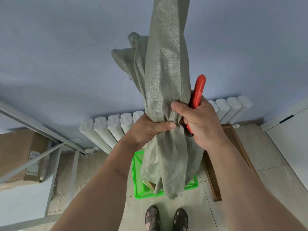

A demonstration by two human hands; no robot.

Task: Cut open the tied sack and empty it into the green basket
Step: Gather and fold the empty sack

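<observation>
A grey-green woven sack (166, 67) hangs upright in front of me, bunched at its middle. My left hand (146, 129) grips the bunched part from the left. My right hand (201, 120) grips it from the right and also holds a red utility knife (197, 94) against the sack. A tied corner of the sack (134, 38) sticks out at upper left. The sack's lower end (170, 170) hangs open over the green basket (138, 182) on the floor, hiding most of it. A pale piece shows in the basket by the sack's hem; I cannot tell what it is.
A white radiator (106, 130) runs along the blue wall behind. A cardboard box (21, 155) sits on a white metal frame at left. A wooden frame (215, 172) lies on the tiled floor right of the basket. White cabinet doors (290, 139) stand at far right. My sandalled feet (166, 217) are below.
</observation>
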